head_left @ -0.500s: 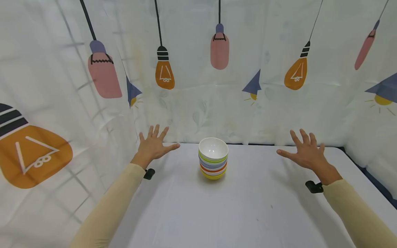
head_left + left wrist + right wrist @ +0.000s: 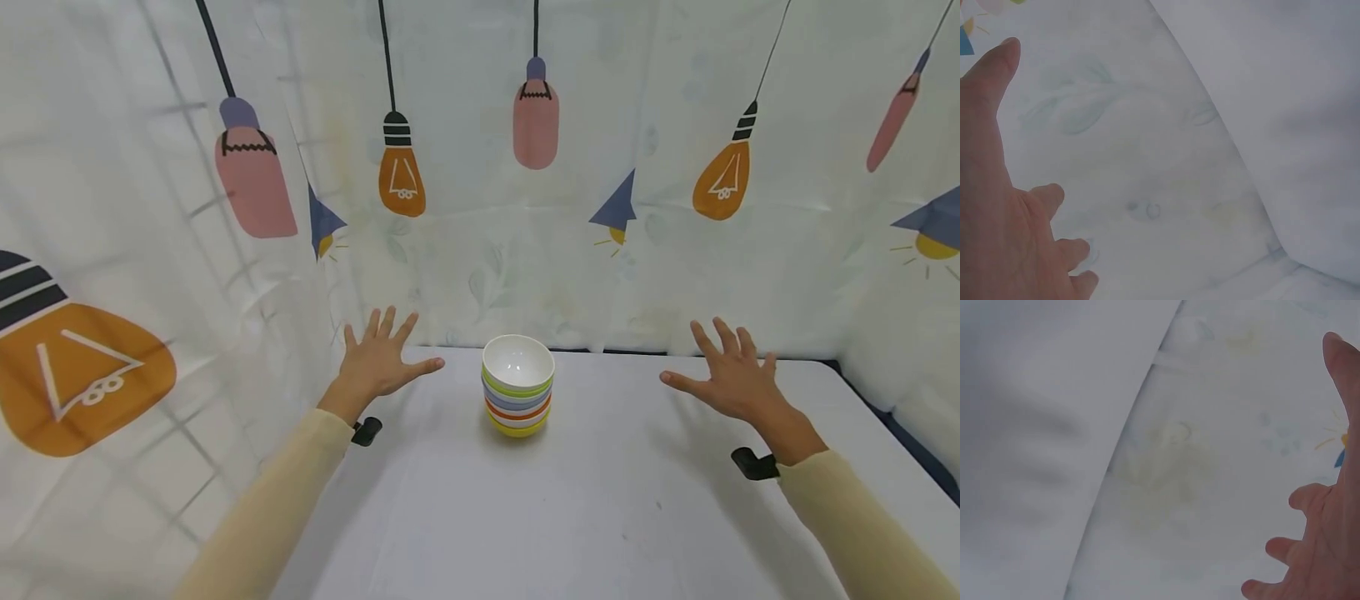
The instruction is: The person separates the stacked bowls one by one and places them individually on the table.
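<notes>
A stack of nested bowls (image 2: 517,387) stands upright on the white table (image 2: 570,517) in the head view. The top bowl is white inside, and lime green, pale blue, orange-red and yellow bands show down the stack. To its left my left hand (image 2: 381,364) hovers with fingers spread and thumb toward the bowls. My right hand (image 2: 738,385) is held out over the table's right side, its fingers also spread. Neither hand touches anything. Both wrist views show the bare hands, the left hand (image 2: 1007,206) and the right hand (image 2: 1329,531), with nothing in them.
A pale curtain (image 2: 465,250) printed with lamps and bulbs hangs behind the table and along its left side. Whitish cloth (image 2: 900,333) rises past the right edge. A small black device (image 2: 367,431) sits at the left wrist, and another black device (image 2: 753,464) at the right.
Both hands have shifted slightly inward toward the bowls and a little lower in view. The stack stays in place on the table.
</notes>
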The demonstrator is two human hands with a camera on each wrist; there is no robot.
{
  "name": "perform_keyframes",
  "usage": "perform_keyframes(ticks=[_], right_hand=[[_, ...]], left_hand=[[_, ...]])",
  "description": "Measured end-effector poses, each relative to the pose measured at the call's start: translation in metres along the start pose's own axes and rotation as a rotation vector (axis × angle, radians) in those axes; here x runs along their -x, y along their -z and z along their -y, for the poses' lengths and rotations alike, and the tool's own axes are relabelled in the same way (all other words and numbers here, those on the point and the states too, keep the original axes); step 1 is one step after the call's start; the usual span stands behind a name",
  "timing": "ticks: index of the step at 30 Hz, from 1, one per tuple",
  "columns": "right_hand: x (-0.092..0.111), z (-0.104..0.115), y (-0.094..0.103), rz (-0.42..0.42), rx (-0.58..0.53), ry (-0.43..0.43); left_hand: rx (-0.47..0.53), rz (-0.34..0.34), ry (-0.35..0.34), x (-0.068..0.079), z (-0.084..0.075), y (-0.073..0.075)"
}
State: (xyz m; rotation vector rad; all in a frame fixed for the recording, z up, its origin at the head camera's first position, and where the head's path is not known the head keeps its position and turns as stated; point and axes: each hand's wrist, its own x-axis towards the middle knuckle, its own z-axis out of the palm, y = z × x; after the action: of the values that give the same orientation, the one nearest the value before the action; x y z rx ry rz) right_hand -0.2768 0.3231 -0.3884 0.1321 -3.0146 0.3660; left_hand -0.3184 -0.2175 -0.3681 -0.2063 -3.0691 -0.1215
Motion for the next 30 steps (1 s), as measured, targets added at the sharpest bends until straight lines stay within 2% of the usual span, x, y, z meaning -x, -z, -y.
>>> perform_keyframes(ticks=[5,9,12,15,18,22,30], right_hand=[[0.006,0.013,0.0,-0.015,0.001,0.022],[0.01,0.023,0.001,-0.02,-0.012,0.045],[0.013,0.034,0.0,-0.018,-0.068,0.066],[0.014,0.047,-0.001,-0.016,-0.135,0.092],[0.013,0.061,-0.005,-0.002,-0.211,0.118],[0.009,0.08,-0.015,0.038,-0.344,0.133],[-0.004,0.113,-0.049,0.069,-0.575,0.162]], left_hand=[[0.004,0.01,-0.016,0.012,-0.01,0.002],[0.047,0.058,-0.049,0.02,-0.021,0.002],[0.114,0.106,-0.11,0.024,-0.029,-0.001],[0.233,0.156,-0.168,0.026,-0.037,-0.007],[0.363,0.174,-0.194,0.026,-0.047,-0.016],[0.509,0.152,-0.21,0.023,-0.06,-0.035],[0.784,0.145,-0.229,0.015,-0.078,-0.077]])
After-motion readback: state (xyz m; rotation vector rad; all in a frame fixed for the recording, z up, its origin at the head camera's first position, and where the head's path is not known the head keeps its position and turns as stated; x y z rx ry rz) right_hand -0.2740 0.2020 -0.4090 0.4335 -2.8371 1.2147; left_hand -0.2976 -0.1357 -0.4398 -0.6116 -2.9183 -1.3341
